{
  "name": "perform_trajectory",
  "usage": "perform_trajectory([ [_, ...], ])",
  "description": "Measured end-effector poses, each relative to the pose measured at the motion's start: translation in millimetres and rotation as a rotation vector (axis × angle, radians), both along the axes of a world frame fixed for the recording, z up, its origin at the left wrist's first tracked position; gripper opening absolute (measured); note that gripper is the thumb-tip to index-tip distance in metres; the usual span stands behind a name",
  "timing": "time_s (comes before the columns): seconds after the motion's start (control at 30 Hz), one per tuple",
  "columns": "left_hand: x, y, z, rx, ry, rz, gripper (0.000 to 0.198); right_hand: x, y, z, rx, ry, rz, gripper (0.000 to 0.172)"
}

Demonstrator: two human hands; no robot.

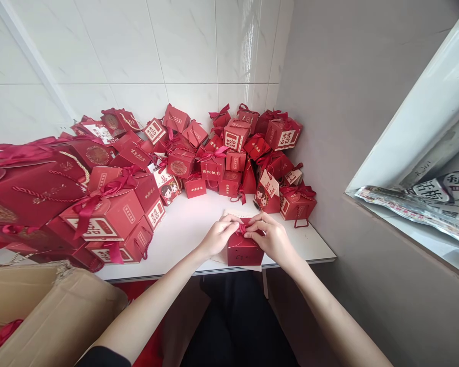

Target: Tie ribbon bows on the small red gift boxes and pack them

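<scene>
A red gift box [245, 255] stands at the front edge of the white table, on what looks like a sheet of pale paper [219, 258]. On its top lies a dark red ribbon [242, 229]. My left hand [219, 235] pinches the ribbon from the left. From the right, my right hand [271, 235] pinches it too, thumb and forefinger together. The fingertips almost meet over the box, and they partly hide the ribbon's shape.
Many finished-looking red gift boxes [213, 167] are heaped along the tiled wall, with a larger pile of ribboned boxes [107, 214] at the left. An open cardboard box [61, 316] stands at the lower left. A grey wall and a ledge with printed packets [424, 204] bound the right side.
</scene>
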State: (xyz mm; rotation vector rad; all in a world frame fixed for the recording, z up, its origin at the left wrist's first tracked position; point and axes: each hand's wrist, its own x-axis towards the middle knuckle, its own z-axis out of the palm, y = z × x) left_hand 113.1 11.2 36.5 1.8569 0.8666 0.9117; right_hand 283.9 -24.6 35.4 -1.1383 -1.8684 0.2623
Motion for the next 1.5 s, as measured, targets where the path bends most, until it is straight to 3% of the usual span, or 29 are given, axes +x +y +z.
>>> perform_trajectory([
  [0.17,2.5,-1.8,-1.6,0.079,0.022,0.038,0.031,3.7,3.5,10.9,0.031,-0.147,0.063,0.016],
  [0.37,1.4,-1.9,-2.8,0.242,0.037,0.093,0.033,19.2,9.8,15.2,0.061,-0.212,0.152,0.011],
  [0.6,-16.0,6.2,5.2,0.464,0.315,0.153,0.031,39.4,-3.4,20.6,0.093,-0.314,0.040,0.013],
  [0.7,-19.0,-2.2,7.5,0.588,0.455,0.226,0.025,40.6,-10.7,21.4,0.096,-0.365,0.013,0.012],
  [0.8,-15.8,-17.1,8.0,0.690,0.453,0.340,0.020,37.0,-14.3,15.7,0.117,-0.368,0.009,0.013],
  [1.07,-6.2,-39.9,6.4,0.558,0.357,0.335,0.015,31.2,-18.8,2.4,0.183,-0.259,0.024,0.019],
  [1.2,-8.8,-36.5,-0.8,0.514,0.264,0.243,0.012,35.4,-24.9,-0.3,0.086,-0.258,0.054,0.021],
  [1.3,-9.8,-34.0,-3.5,0.440,0.245,0.221,0.013,33.0,-30.2,-0.3,-0.044,-0.193,-0.006,0.019],
  [1.43,-8.4,-31.5,-3.6,0.445,0.224,0.222,0.012,21.9,-32.8,4.5,-0.313,-0.044,-0.205,0.041],
  [1.5,-7.6,-30.2,-4.0,0.460,0.220,0.231,0.012,15.6,-31.6,8.1,-0.433,-0.018,-0.235,0.051],
])
